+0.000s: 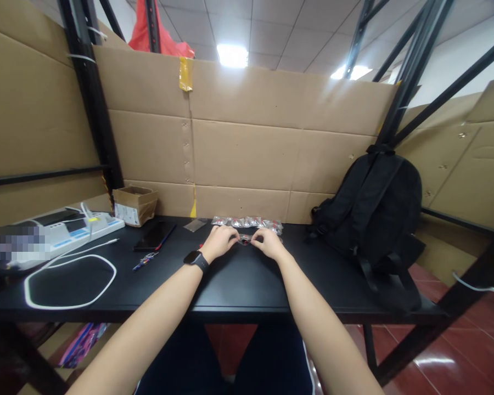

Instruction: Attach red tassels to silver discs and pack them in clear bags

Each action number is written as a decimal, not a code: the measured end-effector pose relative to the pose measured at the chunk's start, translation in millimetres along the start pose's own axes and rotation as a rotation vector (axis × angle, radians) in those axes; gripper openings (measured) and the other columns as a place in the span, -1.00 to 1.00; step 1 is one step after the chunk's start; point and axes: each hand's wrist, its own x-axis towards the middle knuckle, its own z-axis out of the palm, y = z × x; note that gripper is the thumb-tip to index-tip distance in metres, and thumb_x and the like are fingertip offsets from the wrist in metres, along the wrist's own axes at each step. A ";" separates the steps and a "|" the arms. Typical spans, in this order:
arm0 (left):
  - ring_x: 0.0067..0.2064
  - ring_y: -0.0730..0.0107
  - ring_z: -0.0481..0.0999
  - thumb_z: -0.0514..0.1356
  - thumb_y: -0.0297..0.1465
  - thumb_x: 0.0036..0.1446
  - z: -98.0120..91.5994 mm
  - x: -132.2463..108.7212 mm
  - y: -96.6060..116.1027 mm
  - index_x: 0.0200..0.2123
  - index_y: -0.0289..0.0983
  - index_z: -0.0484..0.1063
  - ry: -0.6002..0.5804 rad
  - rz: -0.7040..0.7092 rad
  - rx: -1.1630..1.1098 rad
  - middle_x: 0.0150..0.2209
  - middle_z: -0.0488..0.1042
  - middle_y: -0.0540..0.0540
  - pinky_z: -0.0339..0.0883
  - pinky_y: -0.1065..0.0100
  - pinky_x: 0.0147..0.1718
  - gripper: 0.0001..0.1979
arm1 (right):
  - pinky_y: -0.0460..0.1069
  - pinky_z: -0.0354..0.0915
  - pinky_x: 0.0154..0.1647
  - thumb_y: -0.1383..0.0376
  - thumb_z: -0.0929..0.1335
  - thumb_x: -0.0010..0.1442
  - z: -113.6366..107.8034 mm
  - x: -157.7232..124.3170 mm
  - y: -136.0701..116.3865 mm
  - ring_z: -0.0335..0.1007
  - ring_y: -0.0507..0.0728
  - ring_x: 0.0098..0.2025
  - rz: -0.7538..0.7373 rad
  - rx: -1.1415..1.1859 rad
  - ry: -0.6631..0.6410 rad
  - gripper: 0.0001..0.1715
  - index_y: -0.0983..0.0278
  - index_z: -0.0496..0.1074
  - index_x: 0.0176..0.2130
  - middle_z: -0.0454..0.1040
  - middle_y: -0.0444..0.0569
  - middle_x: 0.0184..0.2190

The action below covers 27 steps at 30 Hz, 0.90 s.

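Observation:
My left hand (221, 241), with a black watch (196, 260) on its wrist, pinches the left end of a small clear plastic packet (244, 238). At the other end of this packet are the closed fingertips of my right hand (268, 242). Something small and dark shows inside the packet, too small to name. Just behind both hands lies a row of several shiny clear packets (253, 222) with bits of red. A small red item peeks out beside my left hand, mostly hidden by it.
On the left lie a phone (155, 236), a keychain (145, 261), a white cable (114, 272) and a white power strip (107, 224). An open cardboard box (135, 205) stands behind them. A black backpack (379, 208) fills the right side. Cardboard walls (247, 153) enclose the black table (239, 291).

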 end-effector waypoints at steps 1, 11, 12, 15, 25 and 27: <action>-0.01 0.22 0.50 0.12 -0.31 0.23 -0.3 0.4 -0.7 -0.21 -0.15 0.55 0.016 -0.011 -0.038 -0.12 0.60 -0.07 0.21 0.23 0.10 -0.80 | -0.01 0.30 -0.12 0.33 0.43 0.12 -2.1 -0.3 0.5 0.44 0.09 -0.29 0.036 0.027 -0.001 -0.93 0.27 0.57 -0.37 0.55 -0.05 -0.36; -0.28 0.32 0.58 0.13 -0.21 0.19 7.0 0.6 4.5 -0.31 -0.22 0.55 0.088 -0.153 -0.344 -0.29 0.64 -0.06 0.35 0.37 -0.22 -0.74 | -0.05 0.33 -0.33 0.31 0.42 0.06 -0.4 1.1 7.2 0.48 0.10 -0.41 0.288 0.316 0.030 -0.91 0.31 0.53 -0.41 0.55 -0.05 -0.50; -0.28 0.32 0.58 0.12 -0.22 0.20 7.7 1.0 5.5 -0.31 -0.22 0.54 0.088 -0.159 -0.351 -0.30 0.64 -0.05 0.35 0.37 -0.22 -0.75 | -0.06 0.32 -0.36 0.31 0.43 0.05 0.7 1.1 8.9 0.47 0.09 -0.44 0.305 0.332 0.029 -0.91 0.31 0.51 -0.38 0.54 -0.07 -0.51; -0.25 0.32 0.60 0.09 -0.22 0.24 9.9 1.3 8.1 -0.30 -0.19 0.49 0.056 -0.188 -0.323 -0.33 0.64 -0.02 0.33 0.35 -0.17 -0.76 | -0.09 0.28 -0.42 0.34 0.42 0.05 4.4 0.1 12.6 0.42 0.05 -0.52 0.343 0.403 0.003 -0.75 0.29 0.44 -0.20 0.50 -0.15 -0.57; -0.12 0.20 0.57 0.10 -0.34 0.22 14.1 0.8 15.5 0.09 -0.08 0.30 0.036 -0.274 -0.093 -0.36 0.62 0.01 0.09 0.13 0.01 -0.64 | -0.08 0.29 -0.29 0.45 0.30 0.10 8.3 -3.9 0.6 0.41 0.04 -0.46 0.204 0.161 -0.078 -0.54 0.20 0.43 0.01 0.47 -0.22 -0.54; -0.09 0.17 0.54 0.07 -0.34 0.24 14.7 0.5 15.3 0.00 -0.04 0.43 -0.005 -0.248 -0.050 -0.32 0.63 -0.02 0.06 0.10 0.02 -0.71 | -0.07 0.30 -0.23 0.47 0.28 0.11 7.7 -2.2 -2.1 0.44 0.06 -0.40 0.179 0.076 -0.119 -0.62 0.21 0.55 -0.14 0.51 -0.16 -0.50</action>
